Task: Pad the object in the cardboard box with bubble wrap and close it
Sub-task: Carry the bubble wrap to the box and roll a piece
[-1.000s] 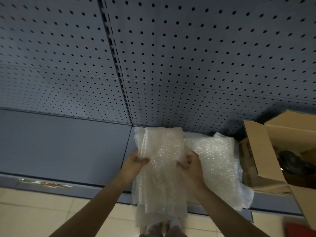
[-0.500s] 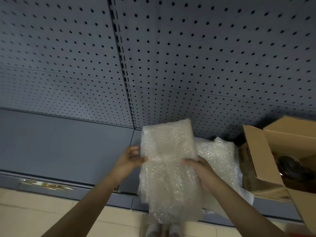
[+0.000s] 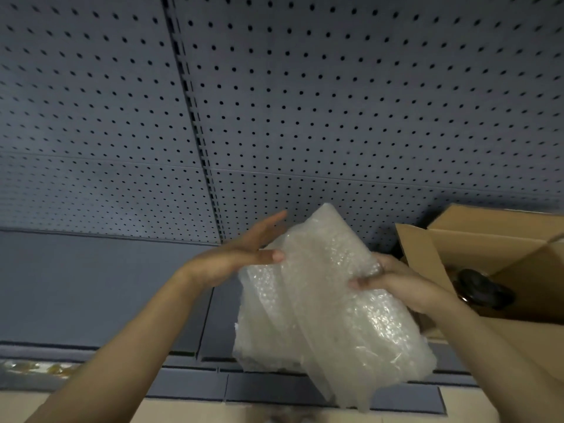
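Observation:
A folded sheet of clear bubble wrap (image 3: 329, 300) is held up over the shelf, tilted with its top leaning left. My right hand (image 3: 393, 282) grips its right edge, thumb on the front. My left hand (image 3: 244, 254) touches its upper left edge with the thumb, fingers spread and pointing up behind it. At the right stands an open cardboard box (image 3: 500, 239) with its flaps up. A dark object (image 3: 482, 290) lies inside it, partly hidden by my right wrist.
A grey-blue shelf (image 3: 106, 285) carries the box, backed by a perforated panel (image 3: 305, 117). The shelf's front edge (image 3: 183, 383) runs across the bottom, with pale floor tiles below it.
The bubble wrap has been lifted off the shelf and swung right, toward the box. My left hand's fingers have opened. The second pile of wrap behind is now out of sight.

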Demonstrator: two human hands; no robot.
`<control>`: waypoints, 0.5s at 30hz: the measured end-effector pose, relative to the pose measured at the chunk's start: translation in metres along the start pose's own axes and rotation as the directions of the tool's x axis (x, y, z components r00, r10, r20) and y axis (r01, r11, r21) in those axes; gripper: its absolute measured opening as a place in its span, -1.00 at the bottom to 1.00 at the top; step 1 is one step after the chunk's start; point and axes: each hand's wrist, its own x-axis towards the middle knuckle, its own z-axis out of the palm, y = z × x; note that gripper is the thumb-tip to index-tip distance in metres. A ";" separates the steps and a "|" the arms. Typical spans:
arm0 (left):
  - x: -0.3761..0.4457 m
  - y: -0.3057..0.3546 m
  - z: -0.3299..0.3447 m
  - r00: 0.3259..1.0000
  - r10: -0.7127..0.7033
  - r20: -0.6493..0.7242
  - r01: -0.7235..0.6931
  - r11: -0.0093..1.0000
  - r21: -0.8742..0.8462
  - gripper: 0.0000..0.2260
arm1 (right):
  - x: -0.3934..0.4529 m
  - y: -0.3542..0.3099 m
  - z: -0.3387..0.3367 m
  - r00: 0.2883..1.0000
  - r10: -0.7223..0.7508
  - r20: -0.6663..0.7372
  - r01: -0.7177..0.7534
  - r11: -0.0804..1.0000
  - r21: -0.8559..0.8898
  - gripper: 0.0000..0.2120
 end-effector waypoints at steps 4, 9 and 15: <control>0.012 0.009 0.009 0.996 -0.030 0.084 0.023 0.996 0.081 -0.19 | -0.022 -0.007 -0.013 1.000 -0.003 -0.006 0.002 0.987 -0.159 -0.57; 0.020 0.004 0.025 0.959 -0.111 0.260 0.080 0.989 0.125 -0.12 | -0.042 -0.005 -0.022 0.999 0.012 -0.037 -0.020 0.973 -0.231 -0.57; 0.017 0.000 0.043 0.948 -0.195 0.252 0.140 0.965 0.220 -0.21 | -0.051 -0.003 -0.017 0.986 -0.057 -0.159 0.016 0.969 -0.248 -0.63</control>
